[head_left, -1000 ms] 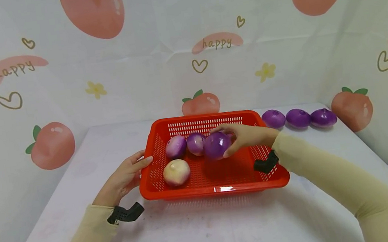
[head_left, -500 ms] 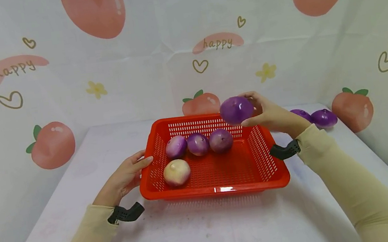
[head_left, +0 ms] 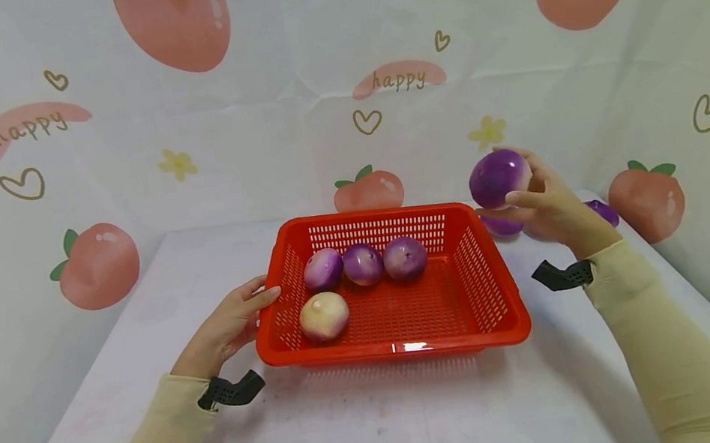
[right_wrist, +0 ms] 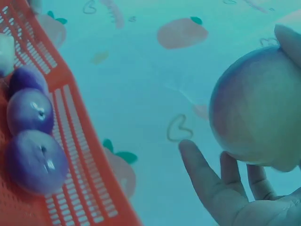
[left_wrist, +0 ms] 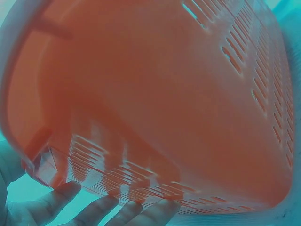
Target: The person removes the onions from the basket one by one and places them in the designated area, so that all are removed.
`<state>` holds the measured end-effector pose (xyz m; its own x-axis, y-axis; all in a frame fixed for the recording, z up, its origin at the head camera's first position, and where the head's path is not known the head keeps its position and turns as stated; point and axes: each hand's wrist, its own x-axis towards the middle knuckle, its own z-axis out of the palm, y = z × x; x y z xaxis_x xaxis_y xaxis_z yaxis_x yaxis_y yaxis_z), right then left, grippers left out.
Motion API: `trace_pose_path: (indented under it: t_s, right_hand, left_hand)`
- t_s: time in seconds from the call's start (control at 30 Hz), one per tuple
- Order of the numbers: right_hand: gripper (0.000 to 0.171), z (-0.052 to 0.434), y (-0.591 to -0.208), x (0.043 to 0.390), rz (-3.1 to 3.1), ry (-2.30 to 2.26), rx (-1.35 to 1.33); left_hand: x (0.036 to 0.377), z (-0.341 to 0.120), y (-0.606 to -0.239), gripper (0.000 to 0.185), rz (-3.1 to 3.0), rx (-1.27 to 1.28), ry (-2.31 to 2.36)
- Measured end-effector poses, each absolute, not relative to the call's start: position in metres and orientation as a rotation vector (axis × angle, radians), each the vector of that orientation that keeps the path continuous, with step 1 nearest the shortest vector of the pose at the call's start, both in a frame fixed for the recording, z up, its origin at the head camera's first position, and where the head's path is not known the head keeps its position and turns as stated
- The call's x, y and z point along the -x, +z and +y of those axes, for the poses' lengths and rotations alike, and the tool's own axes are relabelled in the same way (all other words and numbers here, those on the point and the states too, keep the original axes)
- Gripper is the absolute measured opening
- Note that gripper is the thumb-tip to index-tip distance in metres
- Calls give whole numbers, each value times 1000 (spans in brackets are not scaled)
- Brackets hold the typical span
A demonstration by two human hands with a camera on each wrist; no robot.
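Observation:
My right hand (head_left: 532, 198) holds a purple onion (head_left: 499, 177) in the air, just past the right rim of the red slotted basket (head_left: 393, 348). In the right wrist view the onion (right_wrist: 256, 113) sits between thumb and fingers (right_wrist: 202, 179). In the basket, three purple-white onions (head_left: 362, 263) lie in a row at the back, and a pale onion (head_left: 324, 316) lies front left. My left hand (head_left: 233, 325) rests with straight fingers against the basket's left wall (left_wrist: 155, 103).
Behind my right hand, purple onions (head_left: 501, 225) (head_left: 601, 212) lie on the white table, partly hidden. A cloth printed with peaches hangs behind and at both sides. Bare table (head_left: 384, 429) stretches in front of the basket.
My right hand has carried the purple onion up out of the basket and to the right, past the rim. The left hand and basket have stayed put.

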<state>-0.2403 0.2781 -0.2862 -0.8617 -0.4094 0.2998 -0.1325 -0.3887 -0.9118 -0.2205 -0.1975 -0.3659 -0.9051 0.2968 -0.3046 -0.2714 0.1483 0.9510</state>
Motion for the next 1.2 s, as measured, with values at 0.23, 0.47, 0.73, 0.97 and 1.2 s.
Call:
trace_pose_path:
  t_s: [0.23, 0.47, 0.73, 0.97, 1.2]
  right_hand:
    - [56, 303, -296, 232, 1598, -2456, 677]
    - [55, 329, -316, 226, 1784, -2434, 440]
    - [45, 351, -345, 222, 2001, -2350, 422]
    - [61, 354, -366, 225, 2509, -1860, 109]
    - [85, 348, -386, 235, 2645, -1582, 4]
  left_hand:
    - [221, -197, -366, 67, 1991, -57, 1828]
    - [221, -197, -365, 67, 1997, -35, 1822]
    - [219, -196, -364, 68, 2002, -37, 1819]
    - [220, -196, -366, 66, 2007, -21, 1821]
    - [222, -195, -367, 65, 2002, -18, 1821]
